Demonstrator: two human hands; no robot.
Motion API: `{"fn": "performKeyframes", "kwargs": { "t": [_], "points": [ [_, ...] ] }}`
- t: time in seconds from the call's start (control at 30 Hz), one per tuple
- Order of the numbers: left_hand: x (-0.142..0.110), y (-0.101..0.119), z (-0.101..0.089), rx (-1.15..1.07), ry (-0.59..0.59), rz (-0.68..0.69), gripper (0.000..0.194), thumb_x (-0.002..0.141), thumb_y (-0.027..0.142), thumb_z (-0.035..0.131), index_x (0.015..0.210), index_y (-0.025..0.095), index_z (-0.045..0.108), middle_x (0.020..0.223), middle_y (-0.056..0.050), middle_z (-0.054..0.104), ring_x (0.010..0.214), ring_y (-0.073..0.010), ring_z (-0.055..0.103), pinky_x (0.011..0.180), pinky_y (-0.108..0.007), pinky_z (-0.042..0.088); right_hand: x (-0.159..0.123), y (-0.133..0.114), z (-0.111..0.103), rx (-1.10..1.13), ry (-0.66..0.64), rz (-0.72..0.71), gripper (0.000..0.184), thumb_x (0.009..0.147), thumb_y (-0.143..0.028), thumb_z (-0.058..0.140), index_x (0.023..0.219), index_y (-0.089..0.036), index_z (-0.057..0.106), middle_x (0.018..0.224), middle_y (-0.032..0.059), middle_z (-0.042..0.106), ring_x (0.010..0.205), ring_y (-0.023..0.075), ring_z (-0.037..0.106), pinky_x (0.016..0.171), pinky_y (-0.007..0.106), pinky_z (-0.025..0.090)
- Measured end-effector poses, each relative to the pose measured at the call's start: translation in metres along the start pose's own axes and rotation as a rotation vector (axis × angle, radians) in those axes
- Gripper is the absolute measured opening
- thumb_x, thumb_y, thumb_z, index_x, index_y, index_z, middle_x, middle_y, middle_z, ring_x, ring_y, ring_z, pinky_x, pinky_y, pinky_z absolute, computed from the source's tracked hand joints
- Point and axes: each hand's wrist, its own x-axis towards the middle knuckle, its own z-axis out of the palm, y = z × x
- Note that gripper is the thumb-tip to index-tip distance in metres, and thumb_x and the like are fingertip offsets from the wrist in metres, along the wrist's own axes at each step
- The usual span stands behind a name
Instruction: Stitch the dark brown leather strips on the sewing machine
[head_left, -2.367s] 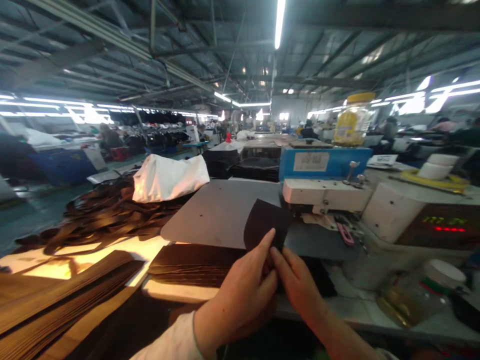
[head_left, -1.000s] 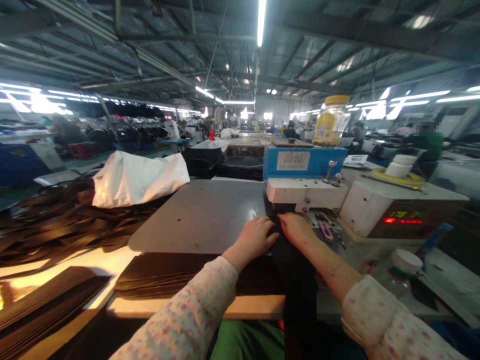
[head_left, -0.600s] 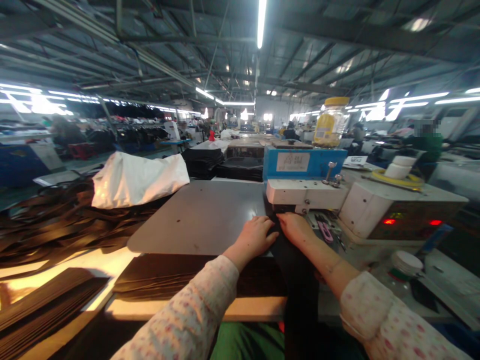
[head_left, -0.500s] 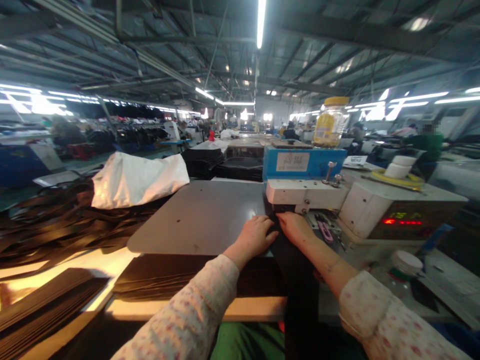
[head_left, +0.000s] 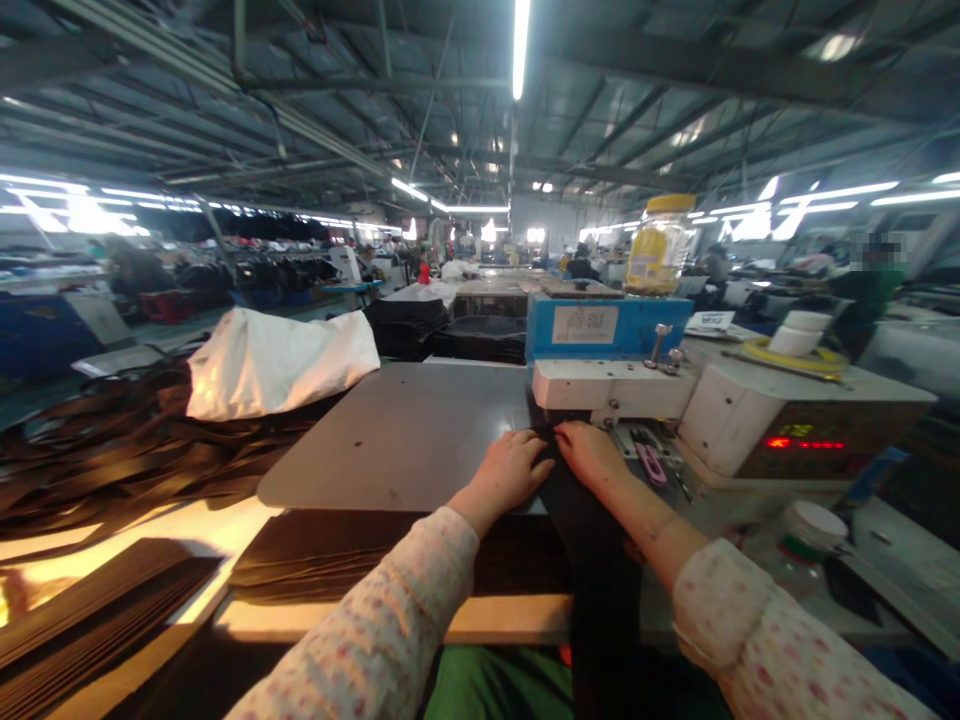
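A long black fabric strip (head_left: 596,560) runs from under the head of a blue and white sewing machine (head_left: 611,385) down over the table's front edge toward my lap. On the strip's left edge, my left hand (head_left: 512,468) bends its fingers onto the cloth, thumb lying along it. Opposite, my right hand (head_left: 589,455) has its fingers closed on the strip's right edge, just in front of the machine head. The fingertips of both hands are partly hidden against the dark cloth. A pink thread snipper (head_left: 651,463) lies right of my right hand.
A grey metal plate (head_left: 405,430) spreads left of the strip, above stacked dark fabric pieces (head_left: 322,555). White cloth (head_left: 281,365) lies on tangled brown strips (head_left: 112,440). At right stand a control box (head_left: 806,440) with lit digits and a lidded jar (head_left: 814,530).
Hands and strip have stayed almost in place, with only a very slight shift of the right forearm. The view has moved slightly.
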Motion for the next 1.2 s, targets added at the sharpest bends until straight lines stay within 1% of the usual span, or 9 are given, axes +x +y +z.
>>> {"fn": "performKeyframes", "kwargs": {
  "t": [0.17,0.3,0.57,0.87,1.03,1.2],
  "points": [
    [0.0017,-0.0018,-0.0003,-0.011,-0.005,0.012,0.028,0.084,0.032,0.045,0.102,0.015,0.058,0.108,-0.008,0.057,0.102,-0.0199,0.051,0.091,-0.031,0.039,-0.0015,-0.0004,0.0009,-0.004,0.006,0.025,0.025,0.081,-0.021,0.041,0.092,-0.017,0.063,0.092,0.0074,0.066,0.083,0.0168,0.060,0.072,0.024,0.041],
    [0.0019,-0.0030,-0.0003,-0.019,0.000,0.021,0.028,0.084,0.031,0.045,0.104,0.016,0.058,0.109,-0.008,0.057,0.102,-0.0201,0.051,0.090,-0.032,0.039,-0.0021,-0.0001,0.0010,0.023,-0.004,0.053,0.024,0.080,-0.022,0.042,0.092,-0.018,0.063,0.093,0.0063,0.066,0.084,0.0157,0.060,0.072,0.023,0.040],
    [0.0031,-0.0067,0.0005,-0.022,-0.018,0.043,0.030,0.085,0.032,0.044,0.106,0.016,0.058,0.111,-0.008,0.056,0.103,-0.0205,0.050,0.090,-0.032,0.040,-0.0025,-0.0014,-0.0008,0.047,-0.009,0.065,0.025,0.080,-0.022,0.042,0.093,-0.017,0.063,0.094,0.0070,0.066,0.086,0.0169,0.060,0.072,0.024,0.040],
    [0.0024,-0.0096,0.0028,-0.039,0.005,0.060,0.032,0.084,0.034,0.044,0.107,0.016,0.058,0.111,-0.009,0.056,0.101,-0.0206,0.051,0.090,-0.032,0.040,-0.0024,-0.0007,0.0018,0.047,0.009,0.076,0.024,0.080,-0.023,0.042,0.093,-0.018,0.063,0.094,0.0061,0.066,0.085,0.0161,0.060,0.071,0.023,0.041],
    [0.0017,-0.0090,0.0016,-0.057,-0.003,0.055,0.032,0.084,0.034,0.044,0.107,0.016,0.058,0.111,-0.008,0.056,0.102,-0.0200,0.051,0.090,-0.032,0.040,-0.0031,-0.0011,0.0020,0.044,0.022,0.067,0.023,0.080,-0.023,0.043,0.092,-0.017,0.063,0.094,0.0064,0.066,0.085,0.0167,0.060,0.071,0.024,0.041],
    [0.0020,-0.0093,0.0018,-0.074,-0.009,0.048,0.031,0.084,0.033,0.044,0.107,0.017,0.057,0.112,-0.007,0.056,0.102,-0.0194,0.050,0.091,-0.031,0.040,-0.0034,-0.0017,0.0014,0.035,0.006,0.075,0.023,0.081,-0.022,0.043,0.093,-0.018,0.062,0.096,0.0063,0.065,0.087,0.0158,0.059,0.072,0.023,0.040]
  ]
}}
